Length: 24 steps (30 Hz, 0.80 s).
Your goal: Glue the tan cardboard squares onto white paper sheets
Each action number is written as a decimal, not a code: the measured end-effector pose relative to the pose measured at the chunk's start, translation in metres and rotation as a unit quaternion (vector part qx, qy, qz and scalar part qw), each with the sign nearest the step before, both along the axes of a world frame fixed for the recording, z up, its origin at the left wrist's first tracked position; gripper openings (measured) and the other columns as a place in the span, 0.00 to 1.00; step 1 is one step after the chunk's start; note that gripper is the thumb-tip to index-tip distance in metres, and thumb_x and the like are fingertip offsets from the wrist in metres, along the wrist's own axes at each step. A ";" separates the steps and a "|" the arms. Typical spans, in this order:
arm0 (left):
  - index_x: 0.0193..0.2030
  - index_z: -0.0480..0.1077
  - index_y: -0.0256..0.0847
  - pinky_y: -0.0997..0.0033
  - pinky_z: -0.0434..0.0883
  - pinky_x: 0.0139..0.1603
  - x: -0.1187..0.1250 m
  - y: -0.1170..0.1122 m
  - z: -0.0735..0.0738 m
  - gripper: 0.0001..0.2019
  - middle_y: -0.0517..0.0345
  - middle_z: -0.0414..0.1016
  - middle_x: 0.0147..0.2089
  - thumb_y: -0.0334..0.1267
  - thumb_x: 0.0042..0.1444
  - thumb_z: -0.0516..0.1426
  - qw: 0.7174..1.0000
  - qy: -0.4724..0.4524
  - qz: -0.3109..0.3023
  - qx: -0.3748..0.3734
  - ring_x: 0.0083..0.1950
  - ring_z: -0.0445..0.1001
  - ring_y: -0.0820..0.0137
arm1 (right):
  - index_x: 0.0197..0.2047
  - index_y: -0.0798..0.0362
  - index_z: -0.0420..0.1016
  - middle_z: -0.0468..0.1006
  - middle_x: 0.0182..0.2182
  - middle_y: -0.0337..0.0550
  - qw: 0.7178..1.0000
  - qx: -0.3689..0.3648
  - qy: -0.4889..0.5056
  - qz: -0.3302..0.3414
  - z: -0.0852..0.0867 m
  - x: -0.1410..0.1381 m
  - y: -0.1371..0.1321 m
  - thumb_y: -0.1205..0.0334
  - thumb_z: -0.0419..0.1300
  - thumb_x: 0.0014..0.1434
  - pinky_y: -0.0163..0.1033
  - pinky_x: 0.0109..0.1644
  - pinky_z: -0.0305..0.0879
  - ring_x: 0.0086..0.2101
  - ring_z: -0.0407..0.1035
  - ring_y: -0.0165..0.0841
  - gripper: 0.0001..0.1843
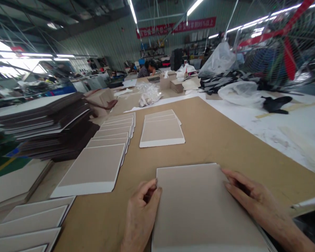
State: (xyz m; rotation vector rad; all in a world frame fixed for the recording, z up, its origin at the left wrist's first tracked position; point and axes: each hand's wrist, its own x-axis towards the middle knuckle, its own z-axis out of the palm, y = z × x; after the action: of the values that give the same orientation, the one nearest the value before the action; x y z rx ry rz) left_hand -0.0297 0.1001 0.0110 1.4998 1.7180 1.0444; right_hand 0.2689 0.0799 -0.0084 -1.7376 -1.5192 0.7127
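Note:
A beige rectangular panel (194, 206) with thin pale edges lies in front of me, its near end cut off by the frame. My left hand (143, 210) is closed at its left edge, thumb and curled fingers pressed together there. On the opposite side my right hand (254, 197) pinches the edge near the far right corner, with fingertips and thumb along it. Darker layers peek out below the right edge, so more sheets may lie underneath. Beyond my hands, a few overlapping panels (162, 131) with white borders rest on the brown work surface (212, 133).
An overlapping row of similar panels (94, 164) runs along the left, with more panels (28, 224) at the lower left. Behind them rises a tall stack of dark sheets (55, 122). Clear plastic (149, 94), black scraps (228, 80) and a red-bladed fan (288, 52) stand farther back.

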 end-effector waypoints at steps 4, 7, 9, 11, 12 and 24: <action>0.39 0.78 0.43 0.72 0.68 0.35 -0.004 0.003 -0.007 0.12 0.60 0.73 0.32 0.47 0.54 0.59 1.000 0.016 -0.006 -0.006 0.35 0.72 0.68 | 0.54 0.48 0.76 0.74 0.30 0.39 1.000 0.006 0.005 -0.008 -0.005 -0.001 0.003 0.43 0.55 0.60 0.39 0.35 0.68 0.33 0.72 0.37 0.25; 0.40 0.78 0.43 0.72 0.68 0.35 -0.006 0.003 -0.008 0.13 0.61 0.72 0.31 0.47 0.53 0.59 1.000 0.025 -0.008 -0.007 0.34 0.71 0.68 | 0.52 0.49 0.77 0.73 0.28 0.39 1.000 -0.002 0.006 0.000 -0.001 -0.004 0.006 0.43 0.56 0.58 0.38 0.33 0.69 0.30 0.72 0.36 0.25; 0.39 0.78 0.43 0.72 0.69 0.35 -0.007 0.004 -0.009 0.12 0.61 0.71 0.31 0.47 0.53 0.60 0.999 0.030 -0.007 -0.008 0.34 0.71 0.68 | 0.49 0.50 0.78 0.73 0.27 0.38 1.000 0.005 0.003 0.008 0.002 -0.006 0.007 0.44 0.56 0.58 0.37 0.32 0.69 0.30 0.72 0.36 0.24; 0.38 0.77 0.43 0.72 0.69 0.36 -0.007 0.004 -0.009 0.12 0.61 0.71 0.31 0.47 0.53 0.60 0.999 0.036 -0.005 -0.008 0.34 0.71 0.69 | 0.47 0.50 0.79 0.73 0.26 0.38 1.000 0.020 0.000 0.007 0.003 -0.006 0.008 0.45 0.56 0.58 0.36 0.31 0.69 0.29 0.71 0.35 0.22; 0.38 0.77 0.43 0.72 0.69 0.37 -0.007 0.004 -0.010 0.11 0.62 0.71 0.31 0.47 0.53 0.60 0.999 0.038 -0.005 -0.008 0.34 0.72 0.69 | 0.47 0.50 0.78 0.73 0.26 0.37 1.000 0.026 -0.002 0.009 0.003 -0.006 0.008 0.46 0.56 0.59 0.36 0.31 0.69 0.29 0.71 0.35 0.21; 0.41 0.78 0.45 0.72 0.72 0.36 -0.010 0.004 -0.010 0.14 0.61 0.73 0.32 0.49 0.53 0.60 0.998 0.068 -0.013 0.003 0.34 0.73 0.68 | 0.49 0.48 0.78 0.73 0.27 0.38 0.999 0.034 -0.012 0.018 0.006 -0.009 0.007 0.50 0.56 0.61 0.34 0.31 0.70 0.29 0.71 0.35 0.19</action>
State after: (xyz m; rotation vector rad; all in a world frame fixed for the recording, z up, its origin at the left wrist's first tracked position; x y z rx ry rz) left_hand -0.0401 0.1045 0.0012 1.6260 1.7839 0.9549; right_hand 0.2598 0.0865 -0.0024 -1.6776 -1.5766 0.6544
